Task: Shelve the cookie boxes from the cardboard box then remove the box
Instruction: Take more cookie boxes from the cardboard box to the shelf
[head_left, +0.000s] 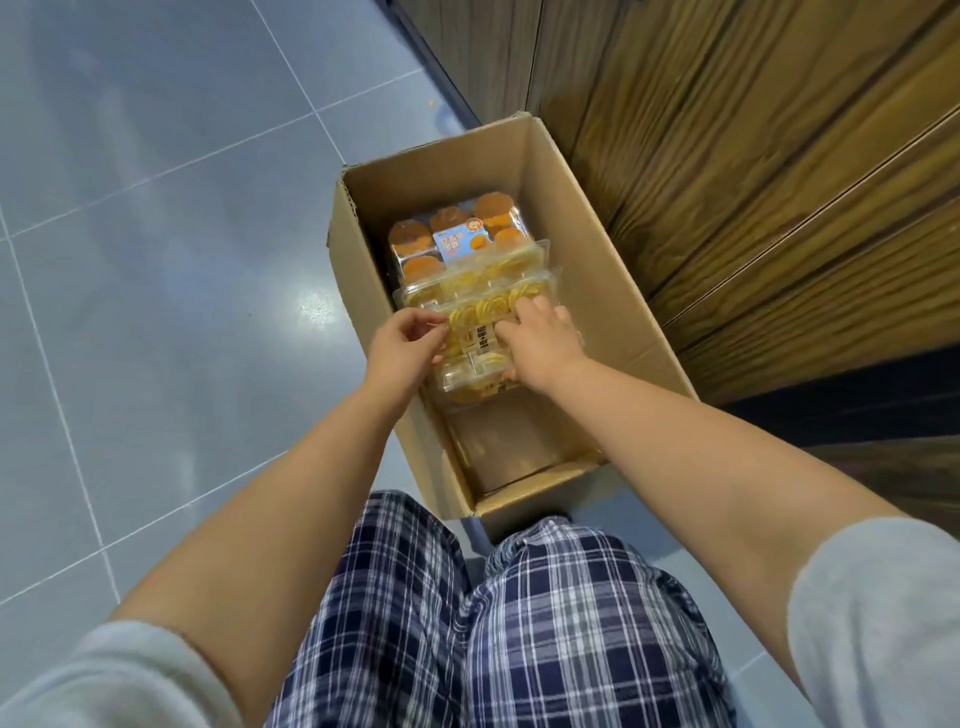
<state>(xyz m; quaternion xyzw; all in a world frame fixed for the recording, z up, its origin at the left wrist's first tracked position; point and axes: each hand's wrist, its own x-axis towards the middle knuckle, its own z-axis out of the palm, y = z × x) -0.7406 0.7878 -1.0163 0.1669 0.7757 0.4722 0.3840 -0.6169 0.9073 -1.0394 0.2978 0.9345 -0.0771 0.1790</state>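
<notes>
Both hands on near cookie box (475, 319) inside carton (576, 244) on floor (156, 260): left hand (402, 345) pinching left edge, right hand (545, 345) curled over right side. Clear thin plastic, probably light, flexible, slippery; contents fragile. Best gripped at opposite edges, kept level.

The floor (156, 260) was laid in large grey-blue tiles with pale grout lines, and a patch of glare (314, 306) shone on one tile. Dark wooden panels (753, 156) with streaky grain ran along the right. Blue-and-white checked trousers (519, 623) filled the near edge.
</notes>
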